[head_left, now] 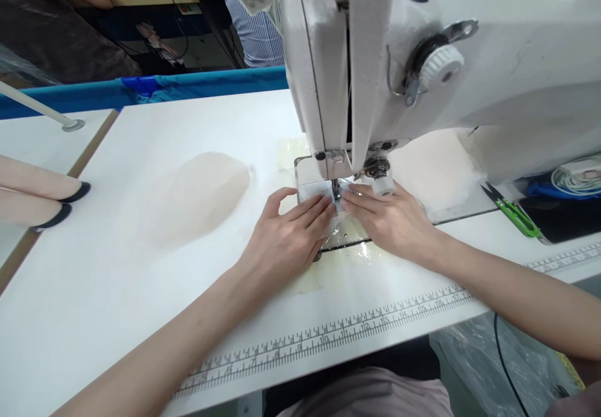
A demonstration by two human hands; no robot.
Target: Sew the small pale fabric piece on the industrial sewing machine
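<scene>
Both hands lie at the needle area of a white sewing machine [507, 60]. My left hand [284, 235] rests palm down left of the presser foot [336, 190], its fingers stretched over a small thin white piece of fabric [313, 188]. From the right, my right hand [394, 221] presses its outstretched fingers down just beside the foot, partly under the machine head. The fingertips of the two hands are a short gap apart, and they cover much of the fabric. Neither hand is closed round anything.
A sheer beige cup-shaped piece [206, 195] lies on the white table at left; pale pieces [432, 166] lie behind my right hand. Green-handled scissors [516, 215] lie at right. Beige rolls with black ends [42, 195] stick in from the left. A printed ruler [323, 340] follows the front edge.
</scene>
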